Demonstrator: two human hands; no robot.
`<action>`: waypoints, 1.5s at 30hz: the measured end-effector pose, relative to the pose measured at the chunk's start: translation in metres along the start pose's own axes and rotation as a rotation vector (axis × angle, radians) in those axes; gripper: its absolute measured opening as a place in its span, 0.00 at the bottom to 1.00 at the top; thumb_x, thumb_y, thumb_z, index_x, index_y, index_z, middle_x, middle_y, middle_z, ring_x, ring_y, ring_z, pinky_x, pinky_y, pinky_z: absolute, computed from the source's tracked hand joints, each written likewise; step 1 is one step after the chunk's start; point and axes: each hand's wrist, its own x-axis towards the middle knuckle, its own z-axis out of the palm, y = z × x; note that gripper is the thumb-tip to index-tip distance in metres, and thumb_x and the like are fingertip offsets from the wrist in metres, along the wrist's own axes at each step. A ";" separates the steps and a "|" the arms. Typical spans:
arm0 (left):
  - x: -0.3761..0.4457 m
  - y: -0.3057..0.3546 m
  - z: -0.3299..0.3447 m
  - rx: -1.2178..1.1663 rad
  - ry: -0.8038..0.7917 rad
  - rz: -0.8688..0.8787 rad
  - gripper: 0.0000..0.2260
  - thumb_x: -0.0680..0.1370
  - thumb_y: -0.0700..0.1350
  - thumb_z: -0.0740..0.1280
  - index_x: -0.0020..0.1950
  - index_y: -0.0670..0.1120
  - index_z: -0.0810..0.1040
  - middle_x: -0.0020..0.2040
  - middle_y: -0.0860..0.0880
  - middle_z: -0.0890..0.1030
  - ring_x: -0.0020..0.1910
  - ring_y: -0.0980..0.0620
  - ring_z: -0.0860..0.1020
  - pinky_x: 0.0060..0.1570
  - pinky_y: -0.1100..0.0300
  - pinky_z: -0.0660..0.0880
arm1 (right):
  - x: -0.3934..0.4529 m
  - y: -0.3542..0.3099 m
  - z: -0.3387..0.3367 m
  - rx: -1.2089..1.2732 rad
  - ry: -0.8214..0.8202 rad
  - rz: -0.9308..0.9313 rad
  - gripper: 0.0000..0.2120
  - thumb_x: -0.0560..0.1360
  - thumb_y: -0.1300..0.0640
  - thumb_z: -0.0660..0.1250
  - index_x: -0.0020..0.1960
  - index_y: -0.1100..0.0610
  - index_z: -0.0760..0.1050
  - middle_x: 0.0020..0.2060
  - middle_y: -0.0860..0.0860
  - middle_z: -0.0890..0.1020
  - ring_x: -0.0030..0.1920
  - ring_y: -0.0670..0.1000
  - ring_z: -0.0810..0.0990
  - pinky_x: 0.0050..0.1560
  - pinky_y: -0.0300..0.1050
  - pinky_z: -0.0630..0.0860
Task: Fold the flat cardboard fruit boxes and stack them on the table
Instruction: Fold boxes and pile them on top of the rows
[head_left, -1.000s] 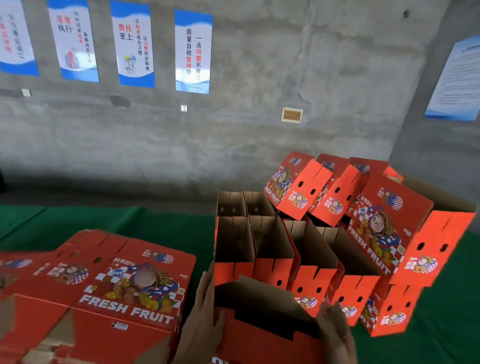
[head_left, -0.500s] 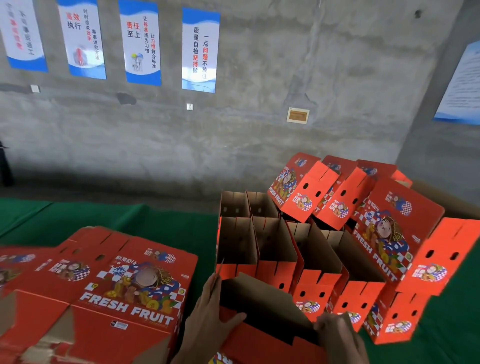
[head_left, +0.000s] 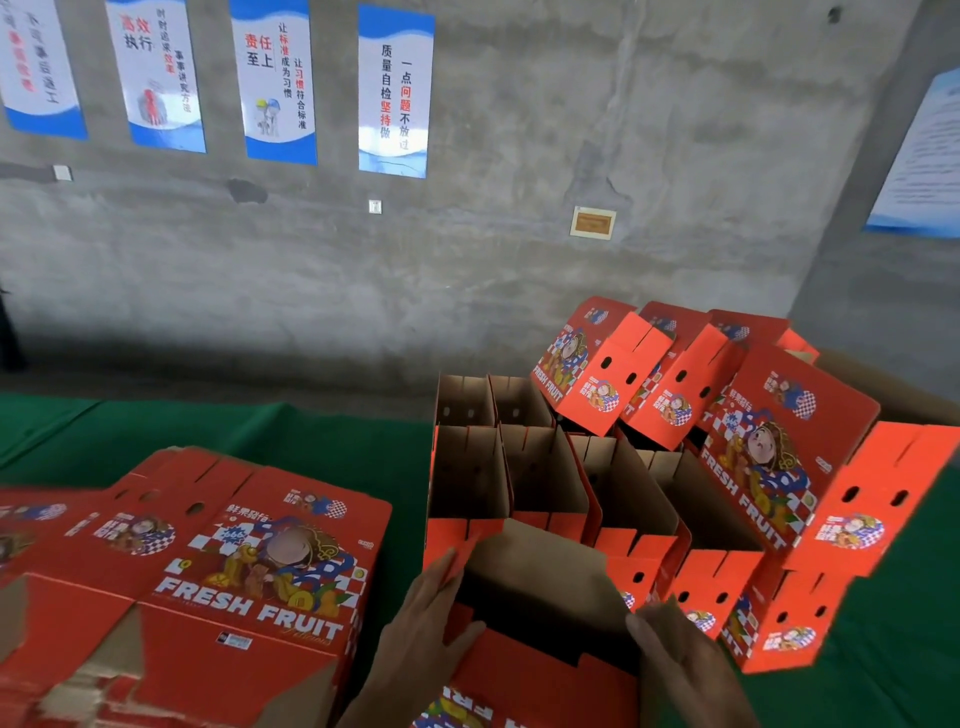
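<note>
We see green table (head_left: 311, 436), concrete wall (head_left: 519, 270). Box (head_left: 540, 670) mouth up, long axis left-right; left hand (head_left: 415, 639) and right hand (head_left: 680, 665) grip grasping its ends.

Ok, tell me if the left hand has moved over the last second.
Yes: against the row of folded boxes, the left hand shifted right, its thumb now over the half-folded box's front edge.

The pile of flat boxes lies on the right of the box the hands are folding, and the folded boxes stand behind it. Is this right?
Not quite. In the head view the pile of flat boxes lies on the left of the box being folded; the folded boxes do stand behind it.
</note>
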 end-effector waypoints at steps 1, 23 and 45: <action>-0.001 -0.003 0.001 0.023 -0.005 0.055 0.32 0.82 0.63 0.60 0.80 0.68 0.45 0.76 0.74 0.35 0.80 0.65 0.45 0.72 0.66 0.66 | 0.001 -0.002 0.001 -0.007 -0.048 0.008 0.28 0.68 0.21 0.65 0.56 0.40 0.79 0.49 0.36 0.83 0.55 0.37 0.80 0.58 0.40 0.72; 0.004 0.007 0.004 0.230 -0.316 0.024 0.36 0.74 0.80 0.41 0.79 0.69 0.55 0.81 0.69 0.48 0.79 0.64 0.35 0.74 0.44 0.56 | 0.004 0.012 0.037 0.073 -0.125 -0.051 0.17 0.79 0.54 0.71 0.66 0.42 0.76 0.68 0.45 0.75 0.71 0.48 0.71 0.73 0.45 0.67; -0.014 0.005 -0.007 0.192 -0.345 0.034 0.40 0.72 0.80 0.40 0.80 0.65 0.59 0.81 0.69 0.48 0.79 0.65 0.35 0.75 0.43 0.64 | -0.020 0.009 0.064 -0.355 0.502 -0.301 0.14 0.70 0.47 0.81 0.53 0.51 0.86 0.53 0.49 0.86 0.62 0.54 0.81 0.55 0.56 0.82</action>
